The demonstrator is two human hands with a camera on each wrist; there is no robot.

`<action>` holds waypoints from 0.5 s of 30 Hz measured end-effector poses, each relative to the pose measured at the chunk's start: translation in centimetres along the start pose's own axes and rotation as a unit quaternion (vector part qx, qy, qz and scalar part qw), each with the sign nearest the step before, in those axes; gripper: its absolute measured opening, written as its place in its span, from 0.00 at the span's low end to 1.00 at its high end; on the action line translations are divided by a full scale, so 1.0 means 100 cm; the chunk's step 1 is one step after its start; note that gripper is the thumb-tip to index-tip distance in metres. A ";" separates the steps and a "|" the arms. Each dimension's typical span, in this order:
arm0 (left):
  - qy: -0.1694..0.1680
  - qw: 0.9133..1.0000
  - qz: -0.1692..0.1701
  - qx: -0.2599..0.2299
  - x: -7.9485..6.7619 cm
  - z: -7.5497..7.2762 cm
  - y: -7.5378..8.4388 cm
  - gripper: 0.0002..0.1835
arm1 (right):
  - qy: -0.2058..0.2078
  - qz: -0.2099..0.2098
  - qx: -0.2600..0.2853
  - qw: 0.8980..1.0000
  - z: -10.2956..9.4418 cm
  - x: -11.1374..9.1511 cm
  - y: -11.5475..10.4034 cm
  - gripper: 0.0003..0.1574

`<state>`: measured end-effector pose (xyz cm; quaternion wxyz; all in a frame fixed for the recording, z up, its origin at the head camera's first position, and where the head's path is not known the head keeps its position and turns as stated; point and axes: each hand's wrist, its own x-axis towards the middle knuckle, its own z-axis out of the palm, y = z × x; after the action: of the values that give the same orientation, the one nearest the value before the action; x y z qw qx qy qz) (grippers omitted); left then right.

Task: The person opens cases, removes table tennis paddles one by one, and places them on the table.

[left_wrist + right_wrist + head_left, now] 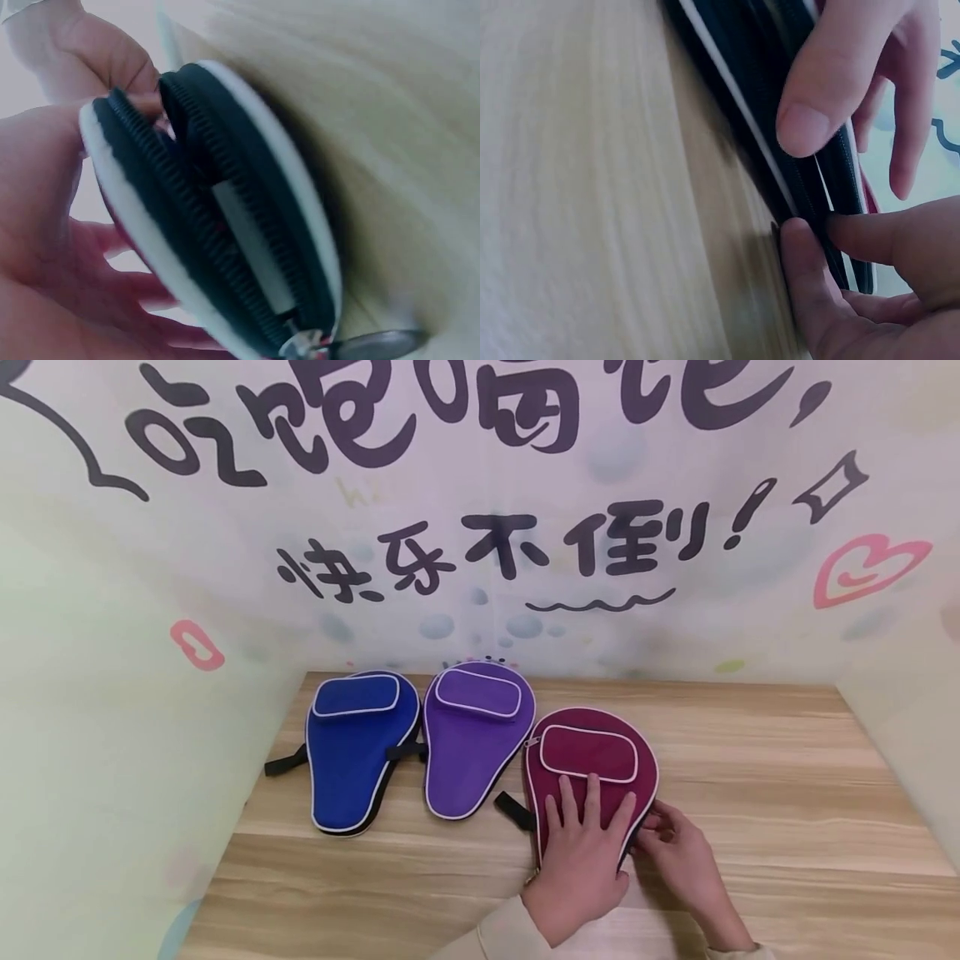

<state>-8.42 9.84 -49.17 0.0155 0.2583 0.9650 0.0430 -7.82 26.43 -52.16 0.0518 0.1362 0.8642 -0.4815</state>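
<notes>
A maroon table tennis paddle case (588, 752) with white piping and a front pocket (588, 755) lies on the wooden table. My left hand (581, 856) rests on its front with fingers straight and spread. At the case's right edge, my right hand (686, 856) pinches the lower rim between thumb and fingers. The left wrist view shows the case's zipper (202, 142) parted along the narrow end, with a pale strip (255, 247) inside and a metal zipper pull (307, 343) at one end. In the right wrist view, my left thumb (806, 124) lies over the parted edge.
A blue paddle case (348, 768) and a purple paddle case (468, 760) lie to the left, each with a black strap. The maroon case's black strap (514, 811) sticks out leftward. A printed backdrop (480, 635) rises behind the wooden table (772, 777).
</notes>
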 end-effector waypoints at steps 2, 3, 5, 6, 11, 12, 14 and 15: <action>0.015 1.000 0.003 0.006 -0.001 0.002 -0.001 0.51 | 0.011 -0.004 -0.025 1.000 0.002 0.001 0.001 0.36; 0.021 1.000 0.004 0.007 -0.001 0.003 -0.001 0.50 | 0.016 -0.005 -0.037 0.999 0.003 0.002 0.001 0.37; 0.029 1.000 0.005 0.001 -0.002 0.004 -0.002 0.49 | 0.027 -0.007 -0.063 0.998 0.004 0.003 0.001 0.37; 0.029 1.000 0.004 -0.007 -0.003 0.003 -0.002 0.49 | 0.029 -0.009 -0.071 0.997 0.005 0.003 0.001 0.37; 0.054 0.997 0.000 -0.058 -0.010 -0.003 -0.004 0.49 | 0.033 -0.031 -0.091 0.995 0.007 0.002 0.000 0.33; 0.066 0.996 0.002 -0.061 -0.011 -0.004 -0.005 0.49 | 0.034 -0.036 -0.093 0.994 0.007 0.002 -0.001 0.33; 0.102 0.993 0.009 -0.055 -0.013 -0.007 -0.007 0.49 | 0.037 -0.043 -0.098 0.994 0.008 0.002 -0.001 0.32; 0.120 0.991 0.014 -0.051 -0.014 -0.010 -0.008 0.49 | 0.038 -0.046 -0.101 0.993 0.008 0.003 -0.002 0.32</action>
<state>-7.67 8.41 -48.28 -0.0876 0.2632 0.9529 0.1228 -8.16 25.72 -52.52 0.0108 0.1086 0.9150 -0.3885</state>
